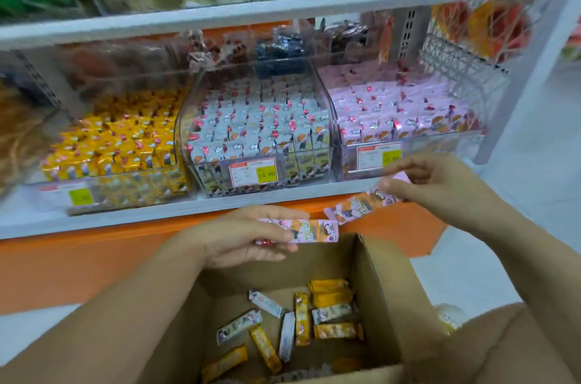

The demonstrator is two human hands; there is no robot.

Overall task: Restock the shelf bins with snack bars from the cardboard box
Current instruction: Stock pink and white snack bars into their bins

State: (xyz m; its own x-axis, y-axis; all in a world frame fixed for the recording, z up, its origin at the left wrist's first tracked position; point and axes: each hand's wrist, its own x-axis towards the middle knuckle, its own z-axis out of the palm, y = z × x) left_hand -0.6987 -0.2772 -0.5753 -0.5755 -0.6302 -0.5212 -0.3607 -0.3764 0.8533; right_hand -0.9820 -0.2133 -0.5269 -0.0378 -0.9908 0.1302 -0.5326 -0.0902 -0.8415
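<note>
An open cardboard box (pixel 380 283) sits below me with several yellow and white snack bars (pixel 301 319) loose on its bottom. Above the box's far edge, my left hand (pixel 242 235) grips a pink snack bar (pixel 314 230) lying sideways. My right hand (pixel 440 182) pinches another pink bar (pixel 355 206) by one end, just below the shelf edge. On the shelf stand three clear bins: a yellow-bar bin (pixel 125 191), a white-bar bin (pixel 251 144) and a pink-bar bin (pixel 393 119), each nearly full.
Price labels (pixel 253 171) hang on the bin fronts. An orange base panel (pixel 78 261) runs under the grey shelf board. The upper shelf (pixel 283 10) holds more bins of sweets. A wire basket (pixel 456 56) stands right of the pink bin. White floor lies at right.
</note>
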